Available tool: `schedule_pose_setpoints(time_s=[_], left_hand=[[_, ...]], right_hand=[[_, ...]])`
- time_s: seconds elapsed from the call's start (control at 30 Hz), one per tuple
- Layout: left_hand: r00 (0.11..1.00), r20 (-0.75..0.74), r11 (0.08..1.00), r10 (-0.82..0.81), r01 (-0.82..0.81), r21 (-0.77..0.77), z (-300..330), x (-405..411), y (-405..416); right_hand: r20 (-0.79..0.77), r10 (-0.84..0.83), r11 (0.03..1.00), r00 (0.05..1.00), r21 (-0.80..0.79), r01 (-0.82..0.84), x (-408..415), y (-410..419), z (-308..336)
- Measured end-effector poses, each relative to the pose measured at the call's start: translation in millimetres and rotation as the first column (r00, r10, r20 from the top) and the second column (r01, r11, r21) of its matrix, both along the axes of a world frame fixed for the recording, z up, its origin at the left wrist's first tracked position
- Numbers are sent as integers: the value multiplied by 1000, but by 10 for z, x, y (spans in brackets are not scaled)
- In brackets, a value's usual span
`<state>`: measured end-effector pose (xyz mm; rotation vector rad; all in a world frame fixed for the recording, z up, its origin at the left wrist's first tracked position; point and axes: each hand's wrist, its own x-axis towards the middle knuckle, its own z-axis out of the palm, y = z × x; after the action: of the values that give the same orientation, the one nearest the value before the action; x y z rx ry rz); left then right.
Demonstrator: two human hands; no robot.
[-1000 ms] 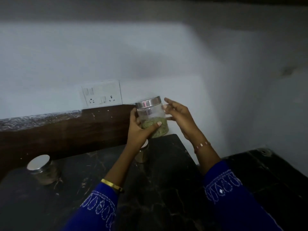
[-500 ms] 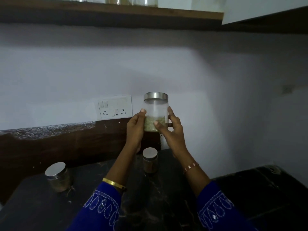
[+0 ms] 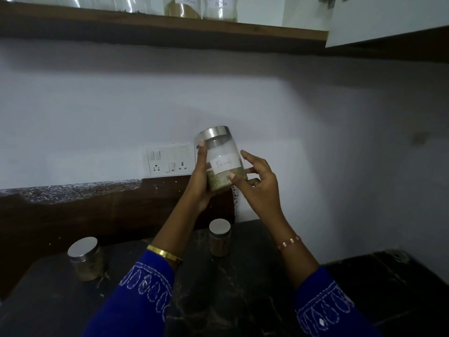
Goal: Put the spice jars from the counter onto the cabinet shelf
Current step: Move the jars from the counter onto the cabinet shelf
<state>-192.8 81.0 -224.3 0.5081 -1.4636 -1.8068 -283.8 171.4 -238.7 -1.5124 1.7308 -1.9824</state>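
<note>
Dark counter (image 3: 243, 300), left hand (image 3: 201, 181) gripping tilted jar (image 3: 222, 161), right hand (image 3: 260, 188) fingertips steadying it

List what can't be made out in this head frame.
- Shelf jars: tops cut off by the upper edge of the head view; labels only partly in view, unreadable.
- Held jar: left side and base covered by the left hand; label handwriting too blurred to read for sure.
- Right hand: only fingertips reach the jar; firmness of grip unclear.
- Two counter jars: contents too dim to identify.
</note>
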Motion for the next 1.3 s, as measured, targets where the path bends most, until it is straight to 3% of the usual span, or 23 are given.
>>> schedule_pose_setpoints(time_s=[0.23, 0.37, 0.5, 0.83, 1.17, 1.3], left_hand=[[994, 67, 994, 87, -82, -73, 183, -99, -16], [985, 111, 987, 134, -122, -106, 303, -176, -14], [994, 50, 986, 93, -86, -140, 469, -216, -12], [975, -136, 904, 176, -215, -371, 898, -376, -67], [946, -251, 721, 203, -318, -616, 2114, -755, -344], [906, -272, 684, 323, -423, -595, 2591, -992, -520]], right_hand=[[243, 139, 982, 960, 88, -164, -62, -20, 86], [268, 119, 987, 956, 69, -142, -122, -56, 193], [294, 151, 987, 944, 5, -159, -209, -105, 348], [198, 139, 990, 970, -33, -135, -488, -312, 968], [69, 238, 953, 969, -208, -219, -905, -574, 2195], [-75, 129, 965, 989, -220, -142, -1149, -766, 2685]])
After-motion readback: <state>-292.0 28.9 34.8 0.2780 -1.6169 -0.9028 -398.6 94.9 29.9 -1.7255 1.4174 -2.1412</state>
